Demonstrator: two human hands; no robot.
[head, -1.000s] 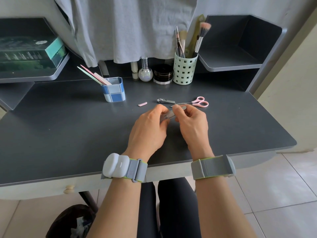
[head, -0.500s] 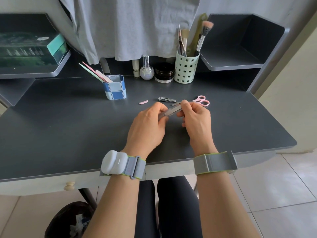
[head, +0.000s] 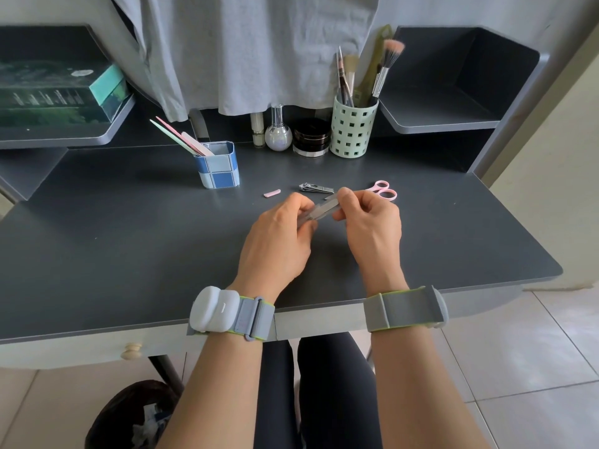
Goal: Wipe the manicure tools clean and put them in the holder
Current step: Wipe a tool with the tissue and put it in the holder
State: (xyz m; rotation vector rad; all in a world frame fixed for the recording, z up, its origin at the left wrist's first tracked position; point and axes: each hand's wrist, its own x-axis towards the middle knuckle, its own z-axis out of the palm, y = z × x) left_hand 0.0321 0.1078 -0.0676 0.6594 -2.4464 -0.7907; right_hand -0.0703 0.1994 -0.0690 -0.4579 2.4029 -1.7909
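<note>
Both hands meet above the middle of the dark desk [head: 129, 241]. My right hand [head: 369, 222] pinches the far end of a slim silver metal tool [head: 321, 210]. My left hand [head: 278, 234] pinches its near end; whether a wipe is between the fingers is hidden. Behind the hands lie a silver nail clipper [head: 316, 188], pink-handled scissors [head: 384, 190] and a small pink piece [head: 271, 193]. A blue checked holder [head: 218, 166] with several nail files stands at the back left.
A green perforated cup [head: 352, 131] of brushes, a black jar [head: 311, 137], a round glass bottle [head: 278, 134] and a small tube stand along the back. Shelves flank the desk, with a teal box [head: 58, 92] on the left one. A bin [head: 129, 416] sits below.
My hands have drawn slightly apart along the metal tool, so more of it shows between them. The things on the desk have not moved.
</note>
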